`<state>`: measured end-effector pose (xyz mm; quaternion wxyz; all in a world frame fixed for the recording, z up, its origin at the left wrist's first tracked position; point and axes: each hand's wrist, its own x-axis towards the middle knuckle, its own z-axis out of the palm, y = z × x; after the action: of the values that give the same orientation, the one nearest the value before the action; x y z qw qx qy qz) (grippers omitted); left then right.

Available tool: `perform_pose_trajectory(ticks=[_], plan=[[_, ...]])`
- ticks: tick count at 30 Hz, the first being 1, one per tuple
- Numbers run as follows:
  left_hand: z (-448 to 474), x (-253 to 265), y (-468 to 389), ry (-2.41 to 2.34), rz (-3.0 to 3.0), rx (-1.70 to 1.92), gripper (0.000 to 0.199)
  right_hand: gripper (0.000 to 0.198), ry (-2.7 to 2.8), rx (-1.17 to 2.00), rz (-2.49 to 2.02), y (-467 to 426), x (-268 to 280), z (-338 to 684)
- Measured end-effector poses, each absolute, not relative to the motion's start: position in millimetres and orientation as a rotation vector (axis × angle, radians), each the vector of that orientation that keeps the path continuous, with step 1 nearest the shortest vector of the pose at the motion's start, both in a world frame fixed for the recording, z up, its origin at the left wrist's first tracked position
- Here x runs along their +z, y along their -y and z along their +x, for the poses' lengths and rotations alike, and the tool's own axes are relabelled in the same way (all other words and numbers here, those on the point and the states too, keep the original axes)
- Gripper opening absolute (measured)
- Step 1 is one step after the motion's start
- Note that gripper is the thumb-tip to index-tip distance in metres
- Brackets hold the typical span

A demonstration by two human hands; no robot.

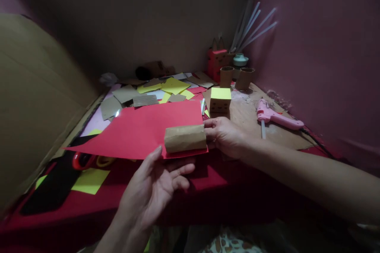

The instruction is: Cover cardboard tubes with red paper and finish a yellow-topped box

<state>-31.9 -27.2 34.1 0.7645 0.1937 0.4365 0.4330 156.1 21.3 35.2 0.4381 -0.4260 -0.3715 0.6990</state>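
Note:
A brown cardboard tube (185, 138) lies on its side at the near right corner of a sheet of red paper (142, 126). At the tube's right end is my right hand (225, 136), its fingers closed on that end; some fingertips are hidden behind or inside it. My left hand (158, 187) is palm up below the paper's near edge, fingers loosely apart. Its thumb tip reaches the edge close to the tube's left end; whether it touches cannot be told. The sheet extends left over scissors with red handles (80, 161).
A small cardboard box with a yellow top (220, 101) stands beyond my right hand. A pink glue gun (277, 116) rests on cardboard at right. Paper scraps (175, 86) cover the back, near two short cardboard tubes (245, 79) and a red box (216, 65). Yellow paper (90, 181) lies front left.

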Motion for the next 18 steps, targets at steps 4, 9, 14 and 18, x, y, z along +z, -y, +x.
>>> perform_pose_trajectory(ticks=[4, 9, 14, 18], plan=[[-18.3, 34.3, 16.6, -0.973, 0.435, 1.021, 0.022, 0.011, 0.98, 1.726, -1.023, -16.8, 31.7, 156.4], [-11.9, 34.1, 10.0, -1.081, 0.387, 1.021, 0.023, 0.019, 1.07, 1.7, -0.961, -13.7, 34.7, 158.1], [-13.9, 28.9, 9.0, -1.182, 0.419, 1.047, 0.023, 0.029, 1.124, 1.683, -0.913, -15.7, 31.4, 160.2], [-12.6, 26.3, 12.1, -1.258, 0.459, 1.074, 0.027, 0.032, 1.027, 1.739, -0.869, -18.0, 21.5, 158.6]])
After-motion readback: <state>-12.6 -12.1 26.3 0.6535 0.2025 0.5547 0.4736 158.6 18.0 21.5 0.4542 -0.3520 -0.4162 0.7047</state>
